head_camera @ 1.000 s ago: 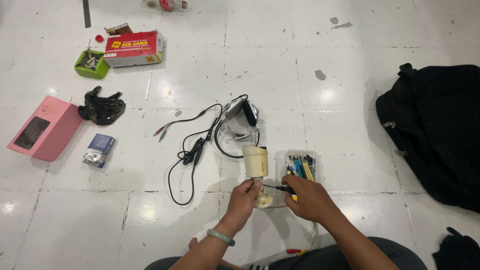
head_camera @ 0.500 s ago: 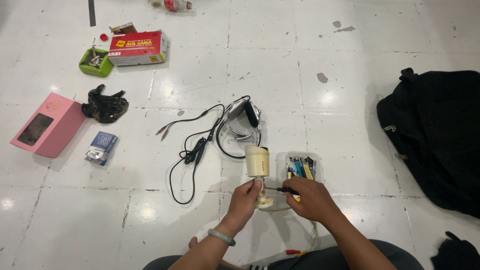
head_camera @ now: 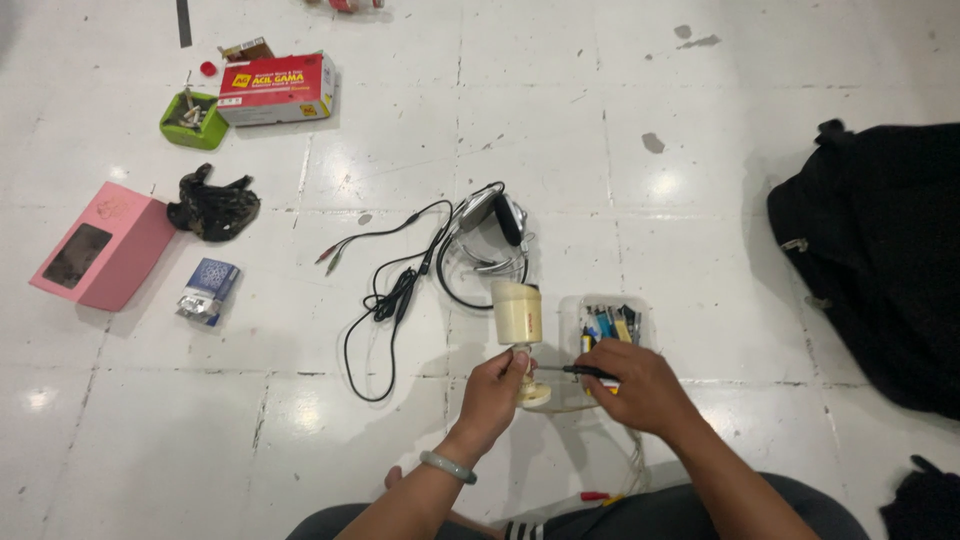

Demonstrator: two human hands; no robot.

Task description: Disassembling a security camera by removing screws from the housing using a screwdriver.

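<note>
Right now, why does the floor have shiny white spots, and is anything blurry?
Head view: ceiling lights glare off the glossy floor in bright spots; the hands cast soft shadows by the camera; the picture stays fairly sharp, though the bag is too dark for detail.

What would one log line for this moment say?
left hand: grips cream camera mount | right hand: holds screwdriver to it | clear tool box beside
</note>
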